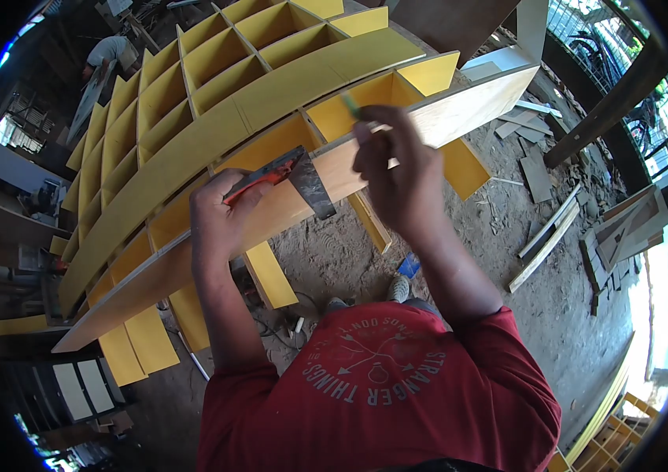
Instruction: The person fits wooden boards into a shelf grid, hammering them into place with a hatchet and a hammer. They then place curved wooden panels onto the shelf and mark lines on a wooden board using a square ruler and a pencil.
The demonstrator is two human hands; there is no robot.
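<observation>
My left hand [217,212] is closed around the orange-red and black stock of a try square [312,187]. The square's dark, stained blade lies across the face of a long, pale wooden board [271,216] standing on edge. Above the board, to the right of the square, my right hand [401,169] is closed on a slim green-ended pencil [351,106], slightly blurred; the fingers hide most of it. The board runs along the near side of a yellow-faced lattice frame [232,118], whose crossing slats form open compartments. Several yellow slat ends [271,275] stick out beneath the board.
A curved yellow strip [271,90] spans the frame. Wood offcuts [538,177] and long strips [546,240] litter the dirt floor at right, near a slanted post [609,106]. Another person [111,51] bends over at the far upper left. Cables [291,322] lie below the board.
</observation>
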